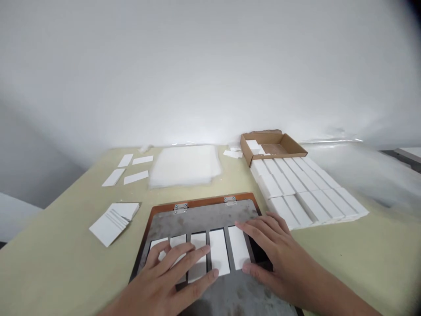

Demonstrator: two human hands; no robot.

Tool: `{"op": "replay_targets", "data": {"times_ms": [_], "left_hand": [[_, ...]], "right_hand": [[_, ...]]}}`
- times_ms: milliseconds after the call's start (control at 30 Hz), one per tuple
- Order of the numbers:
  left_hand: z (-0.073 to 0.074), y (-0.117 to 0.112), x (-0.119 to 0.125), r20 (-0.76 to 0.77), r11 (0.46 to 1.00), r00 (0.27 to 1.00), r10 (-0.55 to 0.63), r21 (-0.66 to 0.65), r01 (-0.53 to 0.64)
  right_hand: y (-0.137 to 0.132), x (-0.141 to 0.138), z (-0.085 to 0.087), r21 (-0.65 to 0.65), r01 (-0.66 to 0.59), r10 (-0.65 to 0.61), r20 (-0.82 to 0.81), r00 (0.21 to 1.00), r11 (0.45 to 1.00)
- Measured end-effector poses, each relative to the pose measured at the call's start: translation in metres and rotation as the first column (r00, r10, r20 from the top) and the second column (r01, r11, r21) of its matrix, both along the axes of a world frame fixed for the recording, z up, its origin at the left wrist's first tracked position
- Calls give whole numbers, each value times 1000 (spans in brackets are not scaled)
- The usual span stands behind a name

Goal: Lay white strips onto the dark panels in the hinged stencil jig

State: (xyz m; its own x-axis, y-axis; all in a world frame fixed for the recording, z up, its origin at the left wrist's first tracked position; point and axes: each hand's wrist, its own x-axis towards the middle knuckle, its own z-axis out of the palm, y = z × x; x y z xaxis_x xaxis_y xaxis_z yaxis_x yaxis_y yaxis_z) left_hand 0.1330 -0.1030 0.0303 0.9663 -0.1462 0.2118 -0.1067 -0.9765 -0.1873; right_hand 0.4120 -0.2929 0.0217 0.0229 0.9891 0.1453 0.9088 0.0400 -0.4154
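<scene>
A grey metal plate point(204, 219), hinged over an orange-brown base point(202, 202), lies in front of me. Its row of slots holds several white cards, among them one plain card point(219, 251). My left hand point(174, 276) spreads its fingers over the cards on the left and partly hides them. Its thumb tip is by the lower end of that plain card. At the right end of the row, my right hand point(272, 250) has its index finger at the top edge of the rightmost card point(238, 248) and its thumb at the bottom corner. Its fingers are stretched apart.
Stacked white cards point(110, 224) lie to the left, with several loose cards point(136, 177) behind them. Translucent sheets point(184, 166) lie beyond the plate. At the right, rows of white card stacks point(305, 193) stand before a cardboard box point(289, 145) against the white backdrop.
</scene>
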Motion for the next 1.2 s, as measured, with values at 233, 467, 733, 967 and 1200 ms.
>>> {"op": "replay_targets", "data": {"times_ms": [233,467,733,967,1200], "left_hand": [[7,-2,0,-50,995,998,-38,93,43],[12,-4,5,-35,999,999,-19,-48,17],[10,-4,3,-49,1000,999,9,-19,-10],[13,-4,5,-51,999,999,-9,-39,7],[18,-6,6,-38,1000,999,-11,0,11]], "right_hand": [[2,-3,1,35,4,-5,14,1000,999],[3,-1,-2,39,-3,1,33,999,999],[3,-1,-1,66,-8,5,46,999,998],[2,-6,5,72,7,-9,26,1000,997],[2,-7,7,55,13,-13,-3,1000,998]]}}
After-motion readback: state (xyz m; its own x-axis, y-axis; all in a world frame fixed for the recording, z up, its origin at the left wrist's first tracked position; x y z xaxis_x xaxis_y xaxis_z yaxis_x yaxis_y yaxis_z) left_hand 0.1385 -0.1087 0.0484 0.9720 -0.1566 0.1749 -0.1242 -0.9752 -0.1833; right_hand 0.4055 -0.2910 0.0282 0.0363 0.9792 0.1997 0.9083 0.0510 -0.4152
